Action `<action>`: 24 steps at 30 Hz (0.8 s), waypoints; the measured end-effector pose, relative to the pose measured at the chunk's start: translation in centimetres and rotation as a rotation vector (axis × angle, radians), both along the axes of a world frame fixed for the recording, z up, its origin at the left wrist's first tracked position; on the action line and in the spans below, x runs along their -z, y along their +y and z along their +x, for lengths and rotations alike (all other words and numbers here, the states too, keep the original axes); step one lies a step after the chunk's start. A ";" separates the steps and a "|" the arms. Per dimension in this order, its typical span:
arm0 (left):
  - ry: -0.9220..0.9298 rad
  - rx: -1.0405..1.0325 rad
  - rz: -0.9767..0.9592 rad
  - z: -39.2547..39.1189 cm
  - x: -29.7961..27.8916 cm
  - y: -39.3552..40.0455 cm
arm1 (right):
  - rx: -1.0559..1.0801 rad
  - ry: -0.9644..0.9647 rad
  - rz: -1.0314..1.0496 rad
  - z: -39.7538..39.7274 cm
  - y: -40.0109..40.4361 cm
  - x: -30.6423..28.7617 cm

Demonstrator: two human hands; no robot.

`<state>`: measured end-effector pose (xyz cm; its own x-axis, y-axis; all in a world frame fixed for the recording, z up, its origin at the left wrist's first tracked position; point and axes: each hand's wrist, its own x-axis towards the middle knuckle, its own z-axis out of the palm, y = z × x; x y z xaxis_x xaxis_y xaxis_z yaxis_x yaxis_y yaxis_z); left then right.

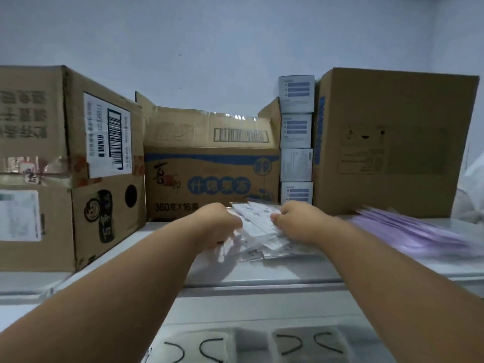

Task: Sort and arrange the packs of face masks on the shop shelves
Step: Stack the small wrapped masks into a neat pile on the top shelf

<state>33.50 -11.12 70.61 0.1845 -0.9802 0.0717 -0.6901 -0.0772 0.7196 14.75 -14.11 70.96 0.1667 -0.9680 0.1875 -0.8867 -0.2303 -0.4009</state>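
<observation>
A loose pile of white face-mask packs (pixel 258 227) in clear wrappers lies on the top shelf (pixel 262 276), in front of a cardboard box. My left hand (pixel 218 222) grips the pile's left side with curled fingers. My right hand (pixel 296 221) grips its right side the same way. A blurred stack of purple mask packs (pixel 408 237) lies to the right on the same shelf. More mask packs with black ear loops (pixel 243 347) show at the bottom edge, below the shelf.
Cardboard boxes line the back: a large one at left (pixel 65 166), an opened one with blue print in the middle (pixel 209 166), a tall one at right (pixel 392 142). Several small white-and-blue boxes (pixel 296 137) are stacked between the last two. White bags (pixel 471 195) sit far right.
</observation>
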 end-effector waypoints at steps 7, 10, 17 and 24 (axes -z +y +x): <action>0.394 -0.091 -0.052 -1.2 -0.5 -2.2 | -0.097 -0.262 -0.088 0.1 -0.1 -0.1; 0.523 -0.064 -0.113 -2.2 -0.6 -2.8 | -0.194 -0.430 -0.140 0.2 -0.2 -0.2; 0.586 -0.167 -0.051 -3.7 -0.7 -2.7 | -0.212 -0.555 0.009 -1.0 -1.0 -0.7; 0.409 -0.240 -0.094 -5.4 0.5 -2.2 | -0.145 -1.170 0.419 -1.0 -2.2 -1.2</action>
<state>28.15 -13.27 70.12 0.4359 -0.8994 0.0326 -0.3200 -0.1210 0.9397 13.71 -16.29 72.15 0.2178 -0.9757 -0.0229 0.0734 0.0398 -0.9965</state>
